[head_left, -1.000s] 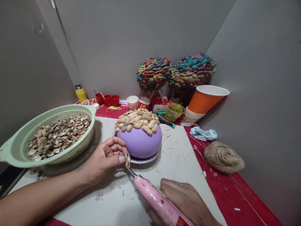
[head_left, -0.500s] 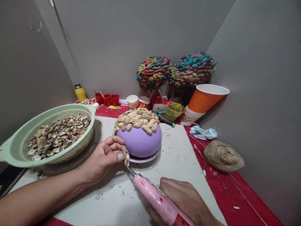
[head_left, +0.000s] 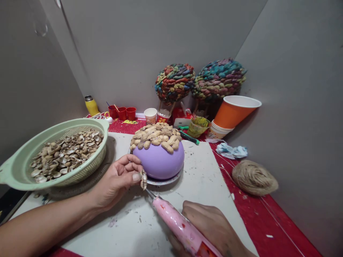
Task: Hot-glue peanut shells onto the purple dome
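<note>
Between thumb and fingers, my left hand pinches a peanut shell half, its hollow side showing. My right hand is wrapped round a pink glue gun, whose metal tip is at the shell's lower end. Just behind them a purple balloon rests on a round metal plate. Peanut shells cover the balloon's top; its lower side is bare purple. To the left, a green basket holds many loose shells.
Two colourful shell-covered balls stand at the back wall. Near them are red cups, a yellow bottle, an orange cup and green-handled pliers. A twine ball and a cloth lie right.
My left hand and the shell have shifted very slightly left. The glue gun stays almost where it was, its tip still at the shell.
</note>
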Available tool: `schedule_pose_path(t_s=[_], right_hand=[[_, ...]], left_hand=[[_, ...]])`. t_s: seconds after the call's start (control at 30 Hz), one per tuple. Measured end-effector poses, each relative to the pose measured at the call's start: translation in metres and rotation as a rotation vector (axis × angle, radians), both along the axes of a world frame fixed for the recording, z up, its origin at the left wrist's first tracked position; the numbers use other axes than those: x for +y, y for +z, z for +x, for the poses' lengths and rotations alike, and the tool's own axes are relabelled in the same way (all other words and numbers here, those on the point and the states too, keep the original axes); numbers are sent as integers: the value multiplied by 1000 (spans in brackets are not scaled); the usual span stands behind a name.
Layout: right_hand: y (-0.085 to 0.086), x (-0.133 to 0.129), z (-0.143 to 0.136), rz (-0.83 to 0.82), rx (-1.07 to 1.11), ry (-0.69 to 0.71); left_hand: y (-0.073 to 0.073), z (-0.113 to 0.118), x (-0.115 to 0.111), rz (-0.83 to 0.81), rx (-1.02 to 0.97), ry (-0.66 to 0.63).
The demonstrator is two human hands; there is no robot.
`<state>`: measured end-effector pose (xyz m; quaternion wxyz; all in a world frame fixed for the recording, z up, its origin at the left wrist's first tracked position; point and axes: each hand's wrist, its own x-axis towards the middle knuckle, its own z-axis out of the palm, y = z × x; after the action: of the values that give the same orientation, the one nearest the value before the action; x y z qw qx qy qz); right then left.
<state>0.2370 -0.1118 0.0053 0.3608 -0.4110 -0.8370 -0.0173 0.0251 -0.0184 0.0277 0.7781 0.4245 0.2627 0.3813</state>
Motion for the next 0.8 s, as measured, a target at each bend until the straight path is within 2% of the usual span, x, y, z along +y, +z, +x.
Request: schedule_pose_path(t_s=[0.23,0.4,0.63,0.8], right_hand=[[-3,0,4,65,-27,-7],[-10,-5,8,47,-52,76],[-24,-4,10,29,-74,64],[-23,-5,9,10,-66,12]], left_hand=[[3,-1,-3,-32,-23,-17],[4,-1,-5,-15,-24,-12],[1,0,-7,32,13,5],[0,0,-8,39,34,13]])
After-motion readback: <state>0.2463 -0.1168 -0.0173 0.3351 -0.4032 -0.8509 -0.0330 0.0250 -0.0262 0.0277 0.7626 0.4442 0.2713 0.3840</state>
